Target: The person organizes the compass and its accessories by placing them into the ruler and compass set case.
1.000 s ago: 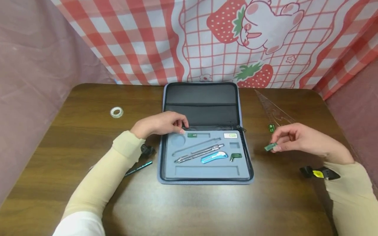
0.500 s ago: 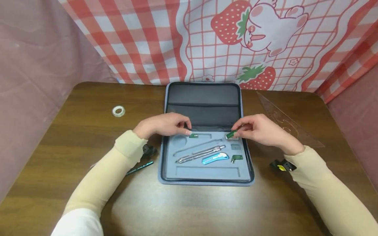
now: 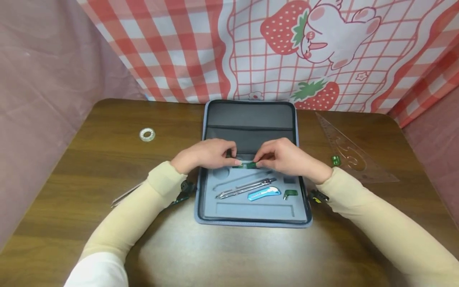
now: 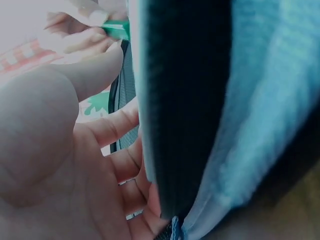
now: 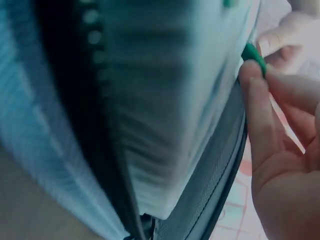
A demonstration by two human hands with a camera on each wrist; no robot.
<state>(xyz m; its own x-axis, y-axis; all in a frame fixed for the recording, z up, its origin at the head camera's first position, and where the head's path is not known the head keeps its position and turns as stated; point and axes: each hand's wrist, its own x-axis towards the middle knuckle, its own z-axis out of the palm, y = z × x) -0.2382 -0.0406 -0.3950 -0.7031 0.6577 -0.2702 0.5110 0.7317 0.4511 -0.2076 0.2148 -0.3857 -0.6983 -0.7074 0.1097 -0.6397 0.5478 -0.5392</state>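
An unzipped blue-grey case (image 3: 253,225) holds a grey-blue foam insert (image 3: 254,209) with shaped slots. My right hand (image 3: 285,156) pinches a small green rectangular piece (image 3: 252,165) at the long upper slot; it also shows in the right wrist view as a green piece (image 5: 255,59) between thumb and fingers. Beside it, my left hand (image 3: 211,154) rests at the insert's upper edge, thumb near another small green piece (image 3: 237,166), mostly covered. In the left wrist view my left hand (image 4: 85,150) has its fingers against the insert. A compass (image 3: 245,189), blue cutter knife (image 3: 264,193) and green angled piece (image 3: 290,194) lie in the insert.
A clear set square (image 3: 353,157) and a small green block (image 3: 336,160) lie right of the case. On the left are a tape roll (image 3: 147,134) and a thin metallic strip (image 3: 125,194), partly under my left arm. A checked curtain (image 3: 172,52) hangs behind the table.
My right hand has come left from beside the set square, carrying the small green piece across the case to the upper slot. My left hand has stayed at the insert's upper edge.
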